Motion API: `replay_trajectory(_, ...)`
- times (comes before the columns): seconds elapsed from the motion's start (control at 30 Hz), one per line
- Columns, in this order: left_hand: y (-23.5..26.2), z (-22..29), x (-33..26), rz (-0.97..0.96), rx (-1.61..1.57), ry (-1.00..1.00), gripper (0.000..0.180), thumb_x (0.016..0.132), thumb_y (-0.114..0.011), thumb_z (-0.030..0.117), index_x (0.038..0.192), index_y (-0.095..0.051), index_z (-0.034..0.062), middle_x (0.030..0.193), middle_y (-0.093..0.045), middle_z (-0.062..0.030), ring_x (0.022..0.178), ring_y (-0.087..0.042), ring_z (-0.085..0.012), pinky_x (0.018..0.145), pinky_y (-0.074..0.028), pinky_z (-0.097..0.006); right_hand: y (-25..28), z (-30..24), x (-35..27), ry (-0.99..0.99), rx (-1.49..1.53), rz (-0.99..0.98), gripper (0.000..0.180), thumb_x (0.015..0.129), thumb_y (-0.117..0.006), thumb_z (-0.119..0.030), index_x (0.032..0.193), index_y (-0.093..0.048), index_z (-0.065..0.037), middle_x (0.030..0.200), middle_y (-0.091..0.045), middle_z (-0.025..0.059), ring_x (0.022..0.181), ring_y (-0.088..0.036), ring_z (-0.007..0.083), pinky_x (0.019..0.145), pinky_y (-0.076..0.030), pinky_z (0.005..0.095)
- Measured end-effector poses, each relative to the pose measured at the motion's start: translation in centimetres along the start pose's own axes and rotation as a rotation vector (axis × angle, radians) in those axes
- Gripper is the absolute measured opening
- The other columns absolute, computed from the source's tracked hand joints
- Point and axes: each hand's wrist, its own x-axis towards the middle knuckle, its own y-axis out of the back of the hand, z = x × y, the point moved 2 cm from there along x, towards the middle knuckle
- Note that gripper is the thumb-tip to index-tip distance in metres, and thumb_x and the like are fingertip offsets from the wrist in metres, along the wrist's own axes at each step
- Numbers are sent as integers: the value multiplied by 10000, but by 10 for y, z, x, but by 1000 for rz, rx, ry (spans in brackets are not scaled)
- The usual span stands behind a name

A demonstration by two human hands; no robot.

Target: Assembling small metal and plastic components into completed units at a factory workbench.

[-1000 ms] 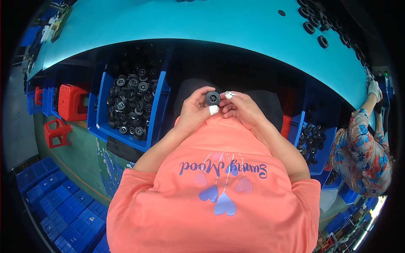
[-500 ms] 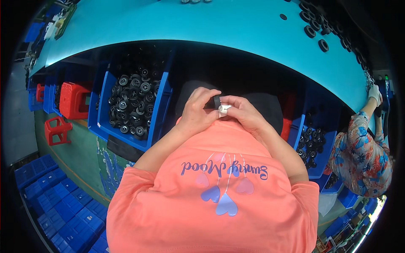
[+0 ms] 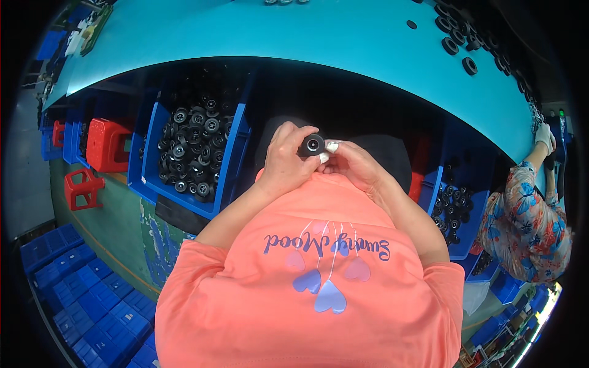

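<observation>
A small black wheel (image 3: 313,145) with a pale dot at its hub is pinched between the thumb and fingers of my left hand (image 3: 283,158), its round face turned up. My right hand (image 3: 356,162) is just right of the wheel, fingers curled in and partly hidden. White coverings show at the fingertips where both hands meet; one covering (image 3: 332,146) sits at the wheel's right edge. Whether the right fingers hold anything small cannot be seen. Both hands are close in front of my coral shirt, above my dark-clad lap.
A blue bin (image 3: 240,161) heaped with black wheels (image 3: 195,132) stands left. Another wheel-filled bin (image 3: 452,208) is right, near a co-worker's patterned sleeve (image 3: 521,202). The turquoise table (image 3: 294,37) curves across ahead, with tyres (image 3: 450,45) at far right. Red stools (image 3: 105,147) stand left.
The wheel has turned from edge-on to face-up in my left hand. My right fingers have drawn back from its top and curled lower beside it.
</observation>
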Motion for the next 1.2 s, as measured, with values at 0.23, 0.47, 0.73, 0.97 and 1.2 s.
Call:
replay_trajectory(0.23, 1, 0, -1, -16, 48, -35, 458, 699, -828, 68, 1137, -704, 10, 902, -570, -80, 751, -618, -192, 616, -538, -295, -3, 0, -1, 34, 12, 53, 198, 1002, -595, -163, 1141, -650, -34, 955, -661, 41, 798, -614, 87, 777, -541, 229)
replay_trajectory(0.47, 1, 0, -3, -58, 68, -33, 464, 706, -823, 92, 1144, -706, -5, 875, -557, -76, 728, -584, -195, 598, -497, -306, 1, 4, 1, 25, -39, 89, 229, 1006, -613, -183, 1167, -651, -25, 953, -666, 41, 781, -618, 81, 775, -552, 219)
replay_trajectory(0.73, 0, -4, -7, -49, 0, 51, 483, 705, -837, 75, 1169, -714, 26, 906, -562, -68, 755, -589, -187, 613, -514, -308, -5, 1, -2, 11, -52, 101, 267, 996, -646, -217, 1173, -649, -17, 957, -677, 48, 780, -628, 78, 757, -551, 212)
replay_trajectory(0.97, 0, -4, -8, -68, 12, -8, 516, 682, -877, 102, 1165, -716, 17, 889, -562, -73, 800, -583, -209, 627, -507, -316, -13, -1, -4, -29, -71, 131, 144, 961, -667, -120, 1079, -645, -41, 917, -672, 43, 754, -624, 89, 724, -547, 212)
replay_trajectory(1.2, -1, -8, -10, -76, 13, -14, 512, 681, -876, 99, 1159, -716, 11, 890, -561, -80, 820, -579, -220, 644, -506, -321, -9, 4, -3, -13, -121, 108, 253, 985, -666, -232, 1131, -679, -26, 940, -687, 23, 772, -612, 61, 737, -530, 199)
